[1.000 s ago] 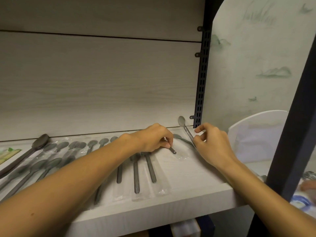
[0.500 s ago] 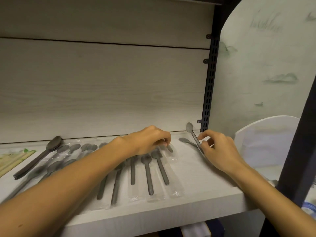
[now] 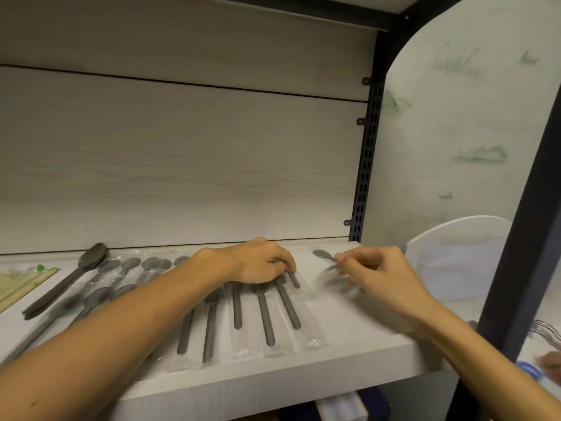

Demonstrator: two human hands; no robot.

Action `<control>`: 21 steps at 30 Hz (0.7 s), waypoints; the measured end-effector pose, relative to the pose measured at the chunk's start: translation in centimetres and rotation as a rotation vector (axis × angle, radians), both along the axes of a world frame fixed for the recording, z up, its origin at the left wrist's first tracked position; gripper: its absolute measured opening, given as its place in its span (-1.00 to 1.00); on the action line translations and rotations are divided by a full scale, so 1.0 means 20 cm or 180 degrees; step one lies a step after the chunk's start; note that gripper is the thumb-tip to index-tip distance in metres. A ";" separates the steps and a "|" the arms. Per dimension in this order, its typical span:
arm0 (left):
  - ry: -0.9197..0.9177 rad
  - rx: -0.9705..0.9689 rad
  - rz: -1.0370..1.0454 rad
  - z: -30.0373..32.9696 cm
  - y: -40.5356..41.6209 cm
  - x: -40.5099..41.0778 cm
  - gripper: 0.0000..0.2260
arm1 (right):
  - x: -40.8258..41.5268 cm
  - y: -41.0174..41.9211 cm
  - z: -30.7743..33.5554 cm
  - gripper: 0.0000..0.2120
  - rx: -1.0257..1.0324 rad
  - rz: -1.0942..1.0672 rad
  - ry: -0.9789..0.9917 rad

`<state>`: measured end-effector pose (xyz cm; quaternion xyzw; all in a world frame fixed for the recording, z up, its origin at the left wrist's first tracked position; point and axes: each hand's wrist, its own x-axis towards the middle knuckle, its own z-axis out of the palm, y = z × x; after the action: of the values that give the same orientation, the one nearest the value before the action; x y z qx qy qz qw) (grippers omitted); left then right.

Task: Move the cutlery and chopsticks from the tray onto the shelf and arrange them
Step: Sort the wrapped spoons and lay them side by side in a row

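Note:
On the pale wooden shelf lies a row of grey spoons in clear wrappers, handles toward me. My left hand rests on the row's far end, fingers curled round the top of one wrapped spoon. My right hand hovers low over the shelf's right end and pinches the handle of a small grey spoon, whose bowl points left. A blurred grey shape lies under that hand. Paper-sleeved chopsticks and large dark spoons lie at the left.
A black slotted upright and a thick black post bound the shelf on the right. Beyond them stand a white curved panel, metal forks and a blue-rimmed object. A white box sits below the shelf.
My right hand has lowered the small spoon from a raised tilt to nearly flat on the shelf. My left hand stays on the wrapped spoons. The camera has tilted up.

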<state>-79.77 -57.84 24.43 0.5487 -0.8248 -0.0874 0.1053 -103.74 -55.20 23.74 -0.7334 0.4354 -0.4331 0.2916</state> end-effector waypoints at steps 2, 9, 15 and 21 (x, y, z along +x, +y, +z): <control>0.0022 0.0031 0.0085 0.00 0.00 0.01 -0.70 | 0.01 0.05 0.01 -0.78 0.0066 0.0157 -0.0032; -0.0027 -0.0133 0.0327 0.01 0.04 0.05 -0.68 | -0.01 0.10 0.00 -0.78 0.0234 0.0375 0.0259; -0.0234 -0.0381 0.0697 0.04 0.10 0.15 -0.74 | 0.00 0.09 0.00 -0.91 0.0507 0.0456 0.0249; -0.0369 -0.0591 0.0860 0.06 0.13 0.15 -0.75 | 0.10 0.13 0.00 -0.87 0.0642 0.0691 0.0292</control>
<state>-76.81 -55.20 25.54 0.6466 -0.7527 0.0358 0.1186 -101.73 -52.69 23.80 -0.7621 0.4076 -0.3192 0.3888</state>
